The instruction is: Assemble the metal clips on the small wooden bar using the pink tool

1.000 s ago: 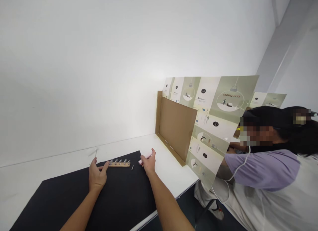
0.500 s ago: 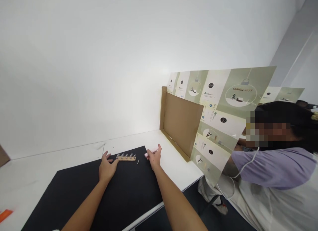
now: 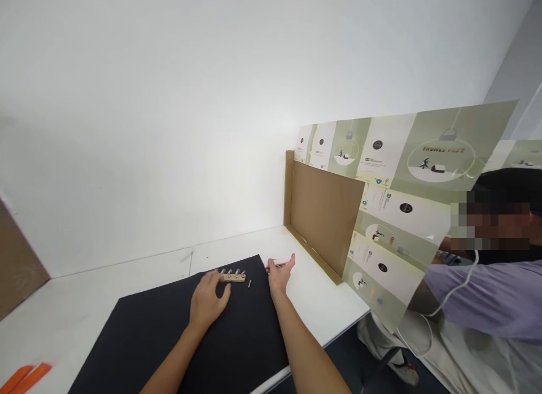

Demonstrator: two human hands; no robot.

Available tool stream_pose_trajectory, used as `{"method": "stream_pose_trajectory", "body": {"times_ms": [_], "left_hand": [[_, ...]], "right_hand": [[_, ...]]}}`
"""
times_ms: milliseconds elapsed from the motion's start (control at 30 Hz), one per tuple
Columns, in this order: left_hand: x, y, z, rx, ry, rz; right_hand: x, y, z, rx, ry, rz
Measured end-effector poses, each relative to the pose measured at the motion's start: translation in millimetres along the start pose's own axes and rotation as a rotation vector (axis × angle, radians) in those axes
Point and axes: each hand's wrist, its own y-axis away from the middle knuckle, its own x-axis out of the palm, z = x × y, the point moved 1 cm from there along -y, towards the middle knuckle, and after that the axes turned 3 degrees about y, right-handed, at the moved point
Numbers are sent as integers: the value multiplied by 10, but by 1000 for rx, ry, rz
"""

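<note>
A small wooden block (image 3: pixel 234 278) with a row of upright shiny metal pegs lies near the back edge of the black mat (image 3: pixel 237 337). My left hand (image 3: pixel 207 301) is over the block's left end and covers part of it; its thumb stands apart from the fingers, and a firm grip is not visible. Just right of the block, a short loose metal pin (image 3: pixel 249 283) lies on the mat. By the mat's back right corner, my right hand (image 3: pixel 279 276) is closed on a slim pale pink object (image 3: pixel 280 263), whose kind is unclear.
An open cardboard box (image 3: pixel 326 213) with printed sheets (image 3: pixel 381 151) stands on the white table (image 3: pixel 313 303) at right. Beyond it sits a person in a lilac sleeve (image 3: pixel 486 298), with a white cable. Orange pieces (image 3: pixel 34 377) lie at the lower left; brown cardboard (image 3: pixel 17 258) stands at the left.
My left hand has moved right, from beside the block to over its left end. My right hand keeps the pink object near the mat corner. The view has turned left.
</note>
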Motion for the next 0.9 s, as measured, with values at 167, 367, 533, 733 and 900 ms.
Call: {"method": "stream_pose_trajectory", "body": {"times_ms": [167,367,533,733,900], "left_hand": [[80,53,-76,20,-27,258],[134,30,-56,-71,-18,345],[150,1,-85,-115,-53,378],[199,-41,-105,-138,-96,397],[201,-73,21,-254,17,309]], "right_hand": [[20,-8,5,-28,9,-3],[110,-77,-33,-13,3,-33],[200,-108,-101,-58,-14,28],[291,-112,-140,-40,-141,98],[343,-115,-123,-15,-194,143]]}}
